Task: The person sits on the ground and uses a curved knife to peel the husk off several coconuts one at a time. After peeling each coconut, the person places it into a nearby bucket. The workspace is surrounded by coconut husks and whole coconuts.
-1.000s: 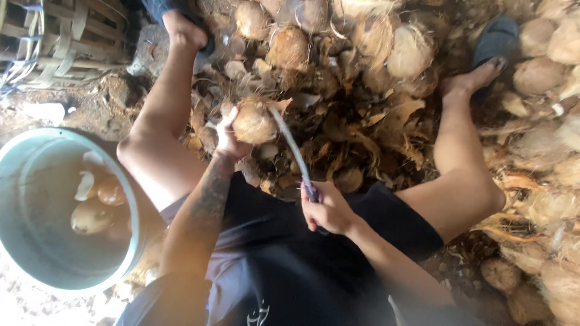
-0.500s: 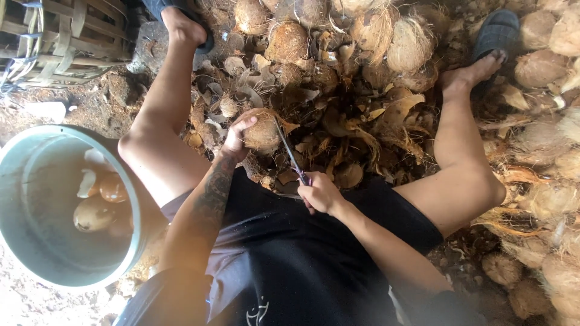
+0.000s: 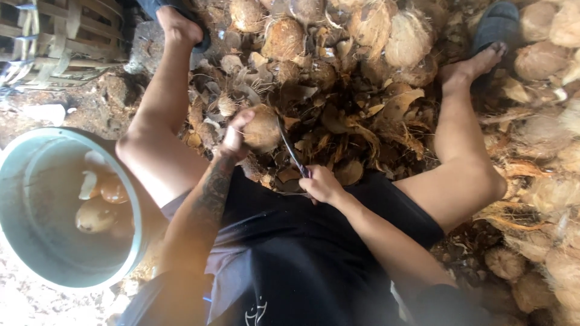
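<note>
I sit with my legs spread over a pile of husk scraps. My left hand grips a round brown coconut held between my knees. My right hand is closed on the handle of a long dark knife, whose blade rests against the coconut's right side. Both hands are close together above the scraps.
A pale round bucket at my left holds water and a few peeled coconuts. Several husked coconuts lie heaped ahead and to the right. A wooden crate stands at the upper left. My feet wear dark sandals.
The knife swung down from a raised curved stroke to lie against the coconut. My right hand moved slightly forward and left; the coconut stayed in my left hand.
</note>
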